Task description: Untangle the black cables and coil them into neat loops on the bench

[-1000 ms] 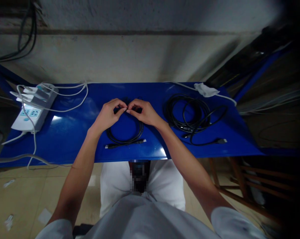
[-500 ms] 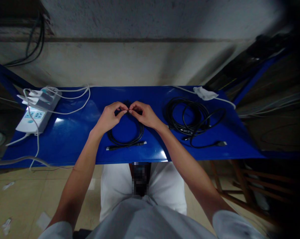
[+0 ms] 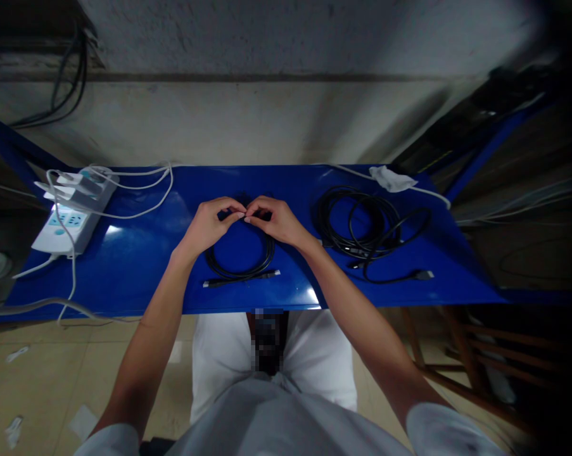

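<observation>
A coiled black cable (image 3: 241,276) lies on the blue tabletop (image 3: 146,266) in front of me. Its two plug ends rest at the near side of the loop, pointing left and right. Over the far side of the coil, my left hand (image 3: 214,217) is closed in a pinch of thumb and forefinger. My right hand (image 3: 273,218) pinches right beside it, the fingertips of both meeting. What lies between them is small and dark, too small to name. The hands hide the far part of the coil.
To the right lies a larger tangle of black cables (image 3: 324,218), one plug (image 3: 425,275) near the front edge. A white power strip (image 3: 57,235) with adapters and white cords occupies the left end. A wall (image 3: 247,123) stands behind the table; a wooden chair (image 3: 461,348) is at lower right.
Both hands stay over the coil's far side with fingertips still together; only the fingers have shifted slightly. The coil and the other cables lie as before.
</observation>
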{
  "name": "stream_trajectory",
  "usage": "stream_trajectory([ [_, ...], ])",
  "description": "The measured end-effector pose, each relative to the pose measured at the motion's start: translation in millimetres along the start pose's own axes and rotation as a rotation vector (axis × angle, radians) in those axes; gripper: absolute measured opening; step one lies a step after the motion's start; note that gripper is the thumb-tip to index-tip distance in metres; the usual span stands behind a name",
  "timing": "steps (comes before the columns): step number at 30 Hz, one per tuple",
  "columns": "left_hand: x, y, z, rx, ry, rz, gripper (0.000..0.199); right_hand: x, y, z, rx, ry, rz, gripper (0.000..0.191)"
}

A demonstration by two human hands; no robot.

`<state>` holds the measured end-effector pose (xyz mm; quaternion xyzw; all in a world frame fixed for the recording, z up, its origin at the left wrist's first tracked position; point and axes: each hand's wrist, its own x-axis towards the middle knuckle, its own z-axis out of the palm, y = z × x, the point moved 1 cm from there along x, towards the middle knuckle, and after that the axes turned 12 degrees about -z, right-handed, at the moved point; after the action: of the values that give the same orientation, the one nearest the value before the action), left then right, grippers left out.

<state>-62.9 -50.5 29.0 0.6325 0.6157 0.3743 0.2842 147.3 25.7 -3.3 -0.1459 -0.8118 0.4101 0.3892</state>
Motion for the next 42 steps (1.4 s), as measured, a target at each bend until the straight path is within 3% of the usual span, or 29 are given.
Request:
stream_trajectory([
  [5, -1.8, 3.2, -0.6, -0.027, -0.032, -0.034, 0.008, 0.0, 1.6, 2.9, 0.001, 0.017, 0.053, 0.015],
  [15, -0.9, 1.6, -0.3, -0.028, -0.027, -0.020, 0.005, 0.5, 0.3, 2.9, 0.030, 0.035, 0.018, 0.015],
  [23, 0.8, -4.7, 5.9, 0.016, -0.036, 0.021, 0.018, 0.9, -0.9, 3.1, 0.004, 0.019, -0.022, 0.011],
  [32, -0.3, -2.4, 2.6, 0.022, -0.009, 0.038, 0.007, 1.7, -6.9, 1.8, -0.015, 0.020, -0.001, 0.011],
  [42, -0.6, 1.0, 0.4, 0.077, -0.019, 0.088, 0.007, 1.5, -4.5, 2.3, -0.026, 0.010, 0.000, 0.014],
])
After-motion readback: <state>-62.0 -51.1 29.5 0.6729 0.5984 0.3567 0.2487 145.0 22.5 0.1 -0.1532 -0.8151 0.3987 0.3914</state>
